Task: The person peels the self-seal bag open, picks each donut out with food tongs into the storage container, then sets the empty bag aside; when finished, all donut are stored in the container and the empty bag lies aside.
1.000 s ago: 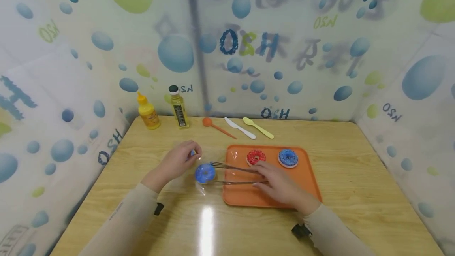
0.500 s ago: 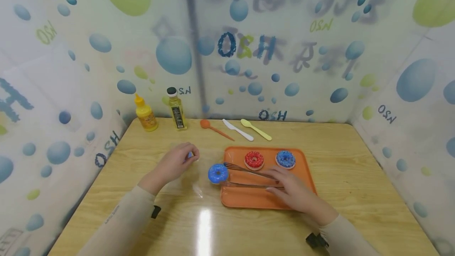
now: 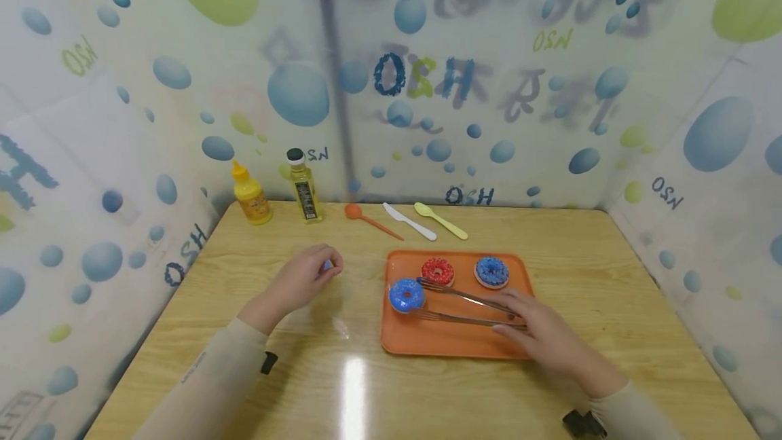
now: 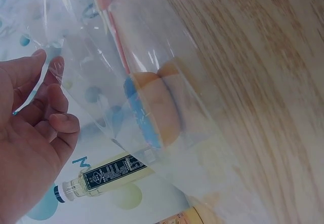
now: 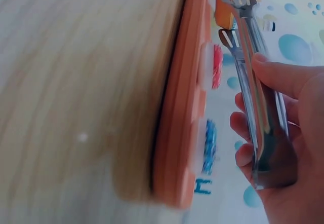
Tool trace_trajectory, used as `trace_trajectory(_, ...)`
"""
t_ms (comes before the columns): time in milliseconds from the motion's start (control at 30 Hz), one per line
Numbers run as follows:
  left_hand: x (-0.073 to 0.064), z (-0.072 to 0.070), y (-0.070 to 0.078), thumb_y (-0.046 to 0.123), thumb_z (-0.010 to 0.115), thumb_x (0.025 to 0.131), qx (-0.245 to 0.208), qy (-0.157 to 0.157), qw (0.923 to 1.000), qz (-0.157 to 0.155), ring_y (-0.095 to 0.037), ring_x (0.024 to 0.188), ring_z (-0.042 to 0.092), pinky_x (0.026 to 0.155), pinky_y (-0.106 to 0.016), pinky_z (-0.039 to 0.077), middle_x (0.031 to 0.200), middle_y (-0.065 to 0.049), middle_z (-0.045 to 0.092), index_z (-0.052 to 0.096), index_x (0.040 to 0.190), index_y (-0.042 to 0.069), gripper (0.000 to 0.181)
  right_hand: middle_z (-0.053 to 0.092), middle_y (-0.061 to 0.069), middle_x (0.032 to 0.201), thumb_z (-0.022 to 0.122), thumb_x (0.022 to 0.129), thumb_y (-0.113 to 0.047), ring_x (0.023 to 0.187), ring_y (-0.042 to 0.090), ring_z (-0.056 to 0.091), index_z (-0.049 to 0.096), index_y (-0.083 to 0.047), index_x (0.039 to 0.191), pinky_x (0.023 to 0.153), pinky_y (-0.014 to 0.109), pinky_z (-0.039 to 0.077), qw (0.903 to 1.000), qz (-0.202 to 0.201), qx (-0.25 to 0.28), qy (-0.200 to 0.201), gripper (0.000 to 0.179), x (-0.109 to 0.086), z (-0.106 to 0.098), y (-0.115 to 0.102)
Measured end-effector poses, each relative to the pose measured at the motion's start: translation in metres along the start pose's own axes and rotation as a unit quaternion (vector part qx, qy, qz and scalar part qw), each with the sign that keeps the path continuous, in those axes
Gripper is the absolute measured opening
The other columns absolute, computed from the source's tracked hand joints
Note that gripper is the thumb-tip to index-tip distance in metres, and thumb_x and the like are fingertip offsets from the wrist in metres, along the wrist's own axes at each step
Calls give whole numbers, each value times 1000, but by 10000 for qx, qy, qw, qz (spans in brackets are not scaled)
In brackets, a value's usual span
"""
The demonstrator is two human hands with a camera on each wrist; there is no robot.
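My left hand [image 3: 302, 282] pinches the edge of a clear plastic bag [image 4: 91, 57] above the left part of the table. Through the film, the left wrist view shows a doughnut [image 4: 152, 112] with blue icing; in the head view the hand mostly hides it. My right hand [image 3: 540, 331] holds metal tongs [image 3: 470, 296], thumb on one arm and fingers on the other. At the tong tips is a blue-iced doughnut [image 3: 406, 296], over the left side of the orange tray [image 3: 458, 345]. A red doughnut [image 3: 438, 271] and a darker blue doughnut [image 3: 491, 271] lie on the tray.
Along the table's back edge lie an orange spoon [image 3: 373, 221], a white knife [image 3: 409, 221] and a pale yellow spoon [image 3: 441, 221]. A yellow squeeze bottle [image 3: 252, 199] and a glass bottle [image 3: 305, 189] stand at back left. Printed walls [image 3: 427, 32] surround the table.
My right hand has moved right with the tongs, carrying the blue-iced doughnut away from the bag and over the tray. My left hand stays almost in place.
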State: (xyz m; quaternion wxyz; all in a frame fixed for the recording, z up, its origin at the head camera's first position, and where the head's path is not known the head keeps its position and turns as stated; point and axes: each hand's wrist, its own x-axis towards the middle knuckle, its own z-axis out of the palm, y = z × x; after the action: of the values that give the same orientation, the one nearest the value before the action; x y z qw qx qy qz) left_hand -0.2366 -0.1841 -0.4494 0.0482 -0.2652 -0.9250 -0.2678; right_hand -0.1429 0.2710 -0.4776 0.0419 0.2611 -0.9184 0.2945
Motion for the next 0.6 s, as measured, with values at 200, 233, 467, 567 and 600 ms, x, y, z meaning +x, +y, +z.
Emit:
trace_trajectory(200, -1, -1, 1, 16, 69, 100, -16, -18, 10000, -60, -11, 77, 51, 69, -30, 46, 94, 3, 63, 66, 97, 16, 4, 66, -8, 121, 78, 94, -26, 96, 9, 64, 65, -25, 134, 78, 29, 54, 9995, -62, -261, 135, 42, -17, -11, 15)
trace_trajectory(233, -1, -1, 1, 16, 68, 101, -17, -32, 10000, -64, -11, 77, 51, 70, -30, 46, 94, 3, 63, 66, 97, 16, 4, 66, -8, 121, 78, 94, -25, 98, 10, 65, 65, -23, 133, 79, 30, 55, 9995, -44, -276, 154, 41, -20, -12, 18)
trace_trajectory(467, 1, 0, 1, 17, 68, 101, 66, -72, 10000, -13, -10, 80, 53, 72, -31, 48, 97, 3, 64, 66, 97, 16, 5, 66, -5, 119, 78, 94, -22, 95, 10, 64, 66, -21, 131, 76, 27, 54, 9998, 165, -29, 98, 39, -35, -27, 30)
trace_trajectory(567, 1, 1, 2, 16, 68, 101, 100, -52, 9999, 39, -10, 81, 54, 74, -32, 49, 98, 2, 65, 66, 98, 15, 4, 66, -2, 117, 78, 94, -19, 87, 5, 59, 66, -21, 131, 69, 24, 51, 9998, 143, 143, 91, 40, -39, -34, 35)
trace_trajectory(600, 1, 2, 2, 16, 69, 100, 106, -47, 9999, 55, -10, 81, 55, 74, -33, 50, 98, 2, 65, 66, 98, 15, 4, 65, -2, 118, 78, 93, -17, 86, 4, 57, 66, -21, 131, 69, 24, 51, 9997, 131, 168, 106, 40, -40, -37, 36)
